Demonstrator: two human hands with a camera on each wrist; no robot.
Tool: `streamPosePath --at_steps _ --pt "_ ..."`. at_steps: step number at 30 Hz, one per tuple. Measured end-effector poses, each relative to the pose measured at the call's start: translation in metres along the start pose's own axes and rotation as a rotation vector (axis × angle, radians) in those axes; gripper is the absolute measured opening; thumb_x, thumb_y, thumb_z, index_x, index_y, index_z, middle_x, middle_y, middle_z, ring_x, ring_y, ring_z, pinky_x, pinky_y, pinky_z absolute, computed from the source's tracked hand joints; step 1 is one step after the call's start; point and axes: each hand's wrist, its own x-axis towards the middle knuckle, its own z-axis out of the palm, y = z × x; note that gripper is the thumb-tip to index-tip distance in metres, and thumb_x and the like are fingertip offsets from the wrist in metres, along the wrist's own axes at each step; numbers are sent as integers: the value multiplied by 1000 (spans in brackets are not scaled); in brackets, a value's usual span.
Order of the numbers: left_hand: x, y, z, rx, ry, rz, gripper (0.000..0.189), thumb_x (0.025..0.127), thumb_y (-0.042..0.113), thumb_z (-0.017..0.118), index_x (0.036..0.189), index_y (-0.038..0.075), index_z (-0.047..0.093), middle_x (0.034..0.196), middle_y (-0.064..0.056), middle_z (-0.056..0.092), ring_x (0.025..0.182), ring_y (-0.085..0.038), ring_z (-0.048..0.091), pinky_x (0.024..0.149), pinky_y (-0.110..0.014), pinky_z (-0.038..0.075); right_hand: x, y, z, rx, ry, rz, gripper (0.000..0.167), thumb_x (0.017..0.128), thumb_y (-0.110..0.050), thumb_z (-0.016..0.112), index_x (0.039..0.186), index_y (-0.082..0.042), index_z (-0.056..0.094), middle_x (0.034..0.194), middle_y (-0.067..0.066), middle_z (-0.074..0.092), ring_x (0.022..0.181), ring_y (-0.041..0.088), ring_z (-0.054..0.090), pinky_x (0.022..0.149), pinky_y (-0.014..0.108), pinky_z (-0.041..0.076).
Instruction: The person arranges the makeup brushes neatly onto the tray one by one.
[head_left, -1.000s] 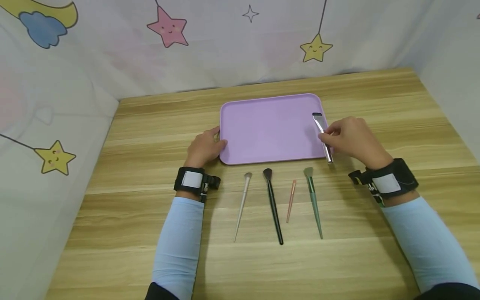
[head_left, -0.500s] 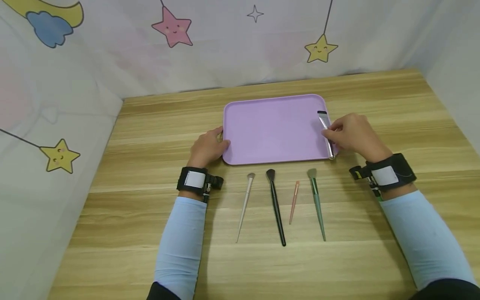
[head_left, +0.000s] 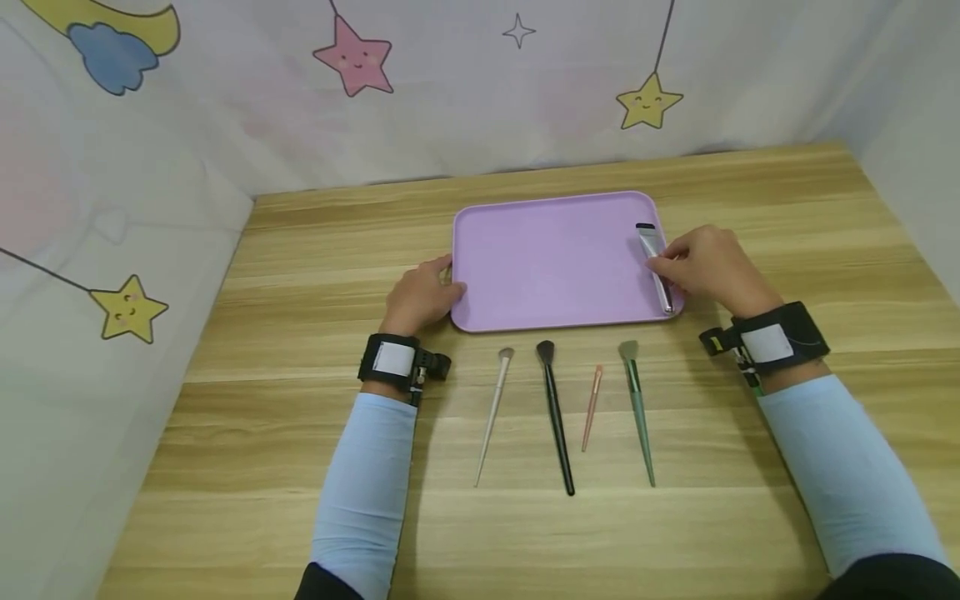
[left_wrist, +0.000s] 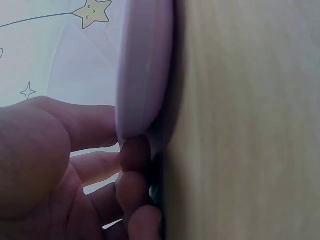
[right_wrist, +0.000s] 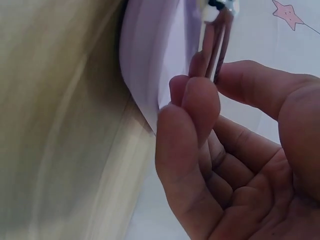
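A lilac tray (head_left: 555, 267) lies on the table. My left hand (head_left: 422, 296) grips its left end, the thumb over the rim; in the left wrist view the fingertips (left_wrist: 135, 155) tuck in at the underside of the rim. At the tray's right end, my right hand (head_left: 708, 265) pinches a silver-handled makeup brush (head_left: 663, 292) with a flat, dark tip pointing away. The brush lies along the inside of the right rim. In the right wrist view, its shiny handle (right_wrist: 218, 45) shows between thumb and fingers, and its tip is out of sight.
In front of the tray lie a white makeup brush (head_left: 491, 417), a black one (head_left: 556, 417), a short pink one (head_left: 592, 408) and a green one (head_left: 640, 412), side by side. A star-printed curtain (head_left: 465, 125) hangs behind the wooden table (head_left: 315, 275).
The silver brush has moved slightly away from me and its near end has gone from beyond the tray's front edge to inside the rim. The left hand stays on the tray.
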Motion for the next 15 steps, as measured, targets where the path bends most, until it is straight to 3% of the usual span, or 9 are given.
streamPosePath --at_steps 15 --pt "1 2 1 -3 -7 4 62 98 35 58 155 14 43 151 -17 47 115 -34 54 92 -49 46 10 -1 10 -45 15 45 30 92 -23 73 84 6 75 65 9 63 59 23 54 49 34 39"
